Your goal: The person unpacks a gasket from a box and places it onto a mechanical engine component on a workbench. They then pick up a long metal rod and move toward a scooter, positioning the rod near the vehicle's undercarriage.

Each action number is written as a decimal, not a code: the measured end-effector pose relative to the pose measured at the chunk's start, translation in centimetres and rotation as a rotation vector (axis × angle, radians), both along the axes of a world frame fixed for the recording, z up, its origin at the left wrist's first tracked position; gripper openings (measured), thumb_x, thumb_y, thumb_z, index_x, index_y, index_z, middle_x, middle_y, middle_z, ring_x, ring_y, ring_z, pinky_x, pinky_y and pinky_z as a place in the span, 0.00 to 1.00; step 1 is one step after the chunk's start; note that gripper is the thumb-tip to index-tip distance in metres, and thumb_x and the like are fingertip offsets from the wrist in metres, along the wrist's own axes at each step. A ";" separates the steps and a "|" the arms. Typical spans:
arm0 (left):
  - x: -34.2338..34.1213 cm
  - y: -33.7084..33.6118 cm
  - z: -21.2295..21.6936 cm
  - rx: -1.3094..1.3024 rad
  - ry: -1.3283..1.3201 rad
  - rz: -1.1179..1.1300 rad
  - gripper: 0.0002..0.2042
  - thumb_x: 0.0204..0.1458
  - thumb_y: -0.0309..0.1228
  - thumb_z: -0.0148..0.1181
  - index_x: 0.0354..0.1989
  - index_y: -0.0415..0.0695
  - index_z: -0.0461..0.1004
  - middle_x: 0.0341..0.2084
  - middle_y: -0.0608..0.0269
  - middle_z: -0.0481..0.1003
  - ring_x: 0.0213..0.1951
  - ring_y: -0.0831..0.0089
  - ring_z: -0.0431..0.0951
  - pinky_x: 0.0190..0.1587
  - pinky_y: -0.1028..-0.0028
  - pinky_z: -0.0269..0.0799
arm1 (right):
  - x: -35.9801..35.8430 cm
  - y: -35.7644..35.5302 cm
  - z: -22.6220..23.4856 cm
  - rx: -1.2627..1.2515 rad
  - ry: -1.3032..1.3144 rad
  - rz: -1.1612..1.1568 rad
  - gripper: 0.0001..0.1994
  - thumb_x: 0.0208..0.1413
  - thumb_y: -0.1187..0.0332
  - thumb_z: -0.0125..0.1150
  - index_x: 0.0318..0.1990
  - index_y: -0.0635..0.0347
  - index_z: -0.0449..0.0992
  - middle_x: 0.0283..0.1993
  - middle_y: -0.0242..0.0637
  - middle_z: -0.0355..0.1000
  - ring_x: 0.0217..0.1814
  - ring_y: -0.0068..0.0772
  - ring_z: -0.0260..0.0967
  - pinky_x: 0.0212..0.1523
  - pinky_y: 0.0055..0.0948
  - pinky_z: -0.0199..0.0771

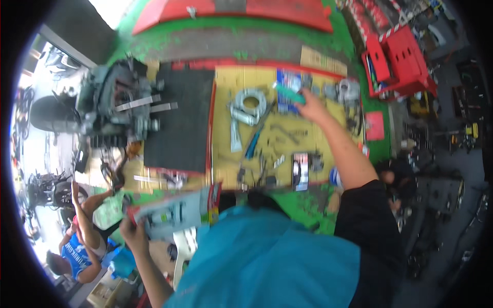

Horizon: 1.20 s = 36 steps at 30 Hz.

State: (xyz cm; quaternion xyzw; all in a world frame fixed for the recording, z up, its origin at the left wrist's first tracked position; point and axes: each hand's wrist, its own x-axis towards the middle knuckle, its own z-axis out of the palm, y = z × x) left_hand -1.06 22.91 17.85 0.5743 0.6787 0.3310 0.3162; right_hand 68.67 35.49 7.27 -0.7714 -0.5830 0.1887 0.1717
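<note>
My right hand (310, 106) reaches over the far right of the work surface, its fingers closed on a long, narrow teal-green object (290, 94); blur hides its exact kind. Under that object lies a blue-and-white package (288, 82). My left hand (134, 232) is low on the left, gripping one end of a flat grey package (174, 214) with red ends and dark shapes on its face. On the yellow cardboard (318, 138) are a round metal housing with a large hole (250, 101), a white tube (235, 136) and a long dark tool with a blue handle (251, 146).
Left stands a partly dismantled engine with a wheel (115, 102), beside a black mat (182, 120). Small parts and a phone-like slab (300, 172) lie near the front edge. A red tool cart (398, 64) stands right. Another person in blue (77, 256) sits at lower left.
</note>
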 end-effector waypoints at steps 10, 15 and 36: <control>-1.5 9.5 5.7 -0.015 0.133 -0.253 0.07 0.56 0.23 0.70 0.40 0.33 0.81 0.28 0.69 0.78 0.30 0.82 0.73 0.34 0.79 0.67 | -4.8 -16.6 -4.7 -0.165 0.154 -0.417 0.28 0.51 0.58 0.73 0.56 0.65 0.73 0.44 0.58 0.80 0.47 0.60 0.80 0.48 0.47 0.78; -7.3 8.1 7.6 -0.140 0.182 -0.167 0.07 0.59 0.21 0.67 0.45 0.33 0.81 0.36 0.64 0.82 0.37 0.81 0.76 0.42 0.79 0.72 | -9.2 -21.4 -8.2 -0.075 0.276 -0.463 0.21 0.60 0.60 0.66 0.55 0.63 0.72 0.41 0.57 0.78 0.43 0.64 0.76 0.46 0.52 0.74; -6.6 6.6 5.1 -0.036 0.082 -0.185 0.07 0.54 0.21 0.69 0.38 0.31 0.81 0.26 0.65 0.79 0.30 0.83 0.74 0.35 0.77 0.71 | -18.9 -23.7 -0.3 -0.266 1.415 -0.396 0.15 0.72 0.65 0.57 0.61 0.56 0.66 0.48 0.39 0.77 0.29 0.27 0.66 0.29 0.30 0.67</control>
